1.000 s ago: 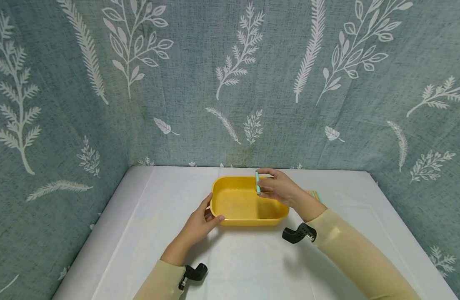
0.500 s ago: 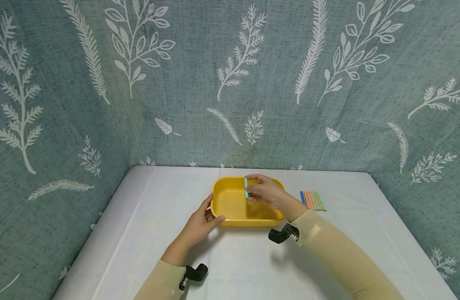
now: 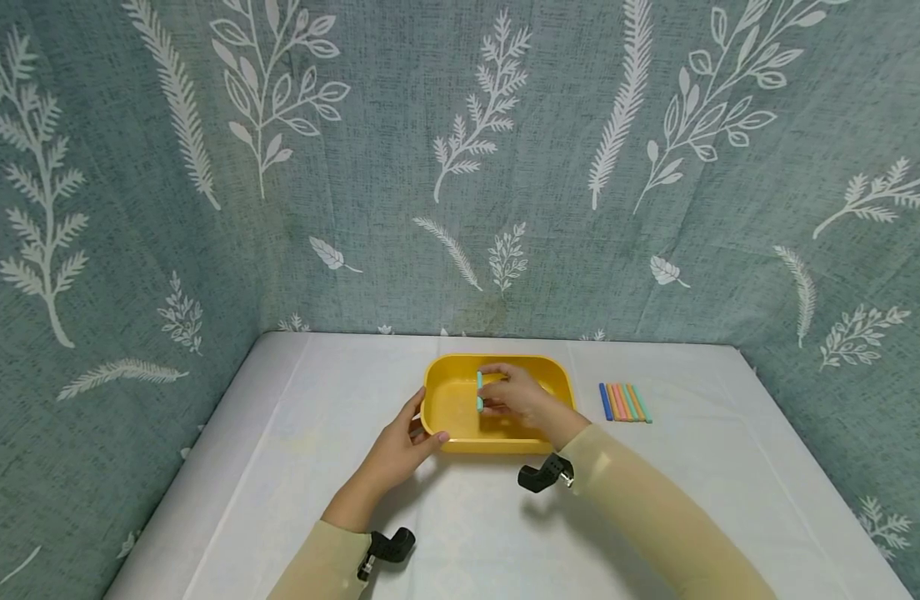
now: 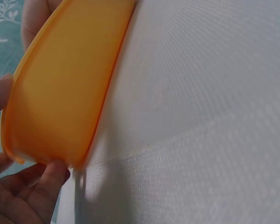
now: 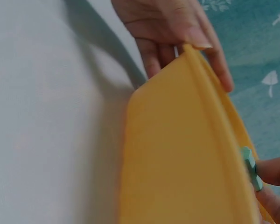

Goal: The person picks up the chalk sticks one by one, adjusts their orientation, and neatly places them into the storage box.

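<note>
Mint-green stick (image 3: 479, 392) – just one – is pinched between the thumb and fingertips of the right hand (image 3: 516, 396), closed snugly on it, within the outline of the single yellow tray (image 3: 497, 447); whether it touches the tray's floor I cannot tell. Two hands are at work, and the left hand (image 3: 395, 450) grips the tray's left end, thumb and fingers spread around the corner. Right of the tray, what look like six coloured sticks (image 3: 625, 402) – blue, orange, pink and green among them – lie side by side on the white cloth (image 3: 467, 525).
</note>
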Action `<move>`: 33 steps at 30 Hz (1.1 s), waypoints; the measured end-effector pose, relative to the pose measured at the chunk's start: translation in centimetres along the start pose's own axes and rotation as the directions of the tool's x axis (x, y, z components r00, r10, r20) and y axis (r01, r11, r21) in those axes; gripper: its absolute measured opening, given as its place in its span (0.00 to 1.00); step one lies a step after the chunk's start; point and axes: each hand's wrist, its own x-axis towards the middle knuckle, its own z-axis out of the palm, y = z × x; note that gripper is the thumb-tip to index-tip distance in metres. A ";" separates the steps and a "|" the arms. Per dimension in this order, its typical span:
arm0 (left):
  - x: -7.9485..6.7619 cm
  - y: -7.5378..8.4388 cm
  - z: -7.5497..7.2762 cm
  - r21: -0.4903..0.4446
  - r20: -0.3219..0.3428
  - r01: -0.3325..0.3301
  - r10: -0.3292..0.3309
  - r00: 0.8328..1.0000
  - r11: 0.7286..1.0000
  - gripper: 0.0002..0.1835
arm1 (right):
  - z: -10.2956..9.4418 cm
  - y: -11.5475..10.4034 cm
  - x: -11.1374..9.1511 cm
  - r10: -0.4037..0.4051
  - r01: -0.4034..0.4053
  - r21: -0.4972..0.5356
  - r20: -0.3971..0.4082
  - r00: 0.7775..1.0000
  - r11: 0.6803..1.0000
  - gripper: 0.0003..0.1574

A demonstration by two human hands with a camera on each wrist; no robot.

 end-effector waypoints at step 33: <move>0.0 0.1 -0.1 0.007 0.005 -0.001 0.001 1.000 1.000 0.46 | 1.9 1.9 1.2 0.027 -0.078 -0.358 -0.145 0.989 0.930 0.29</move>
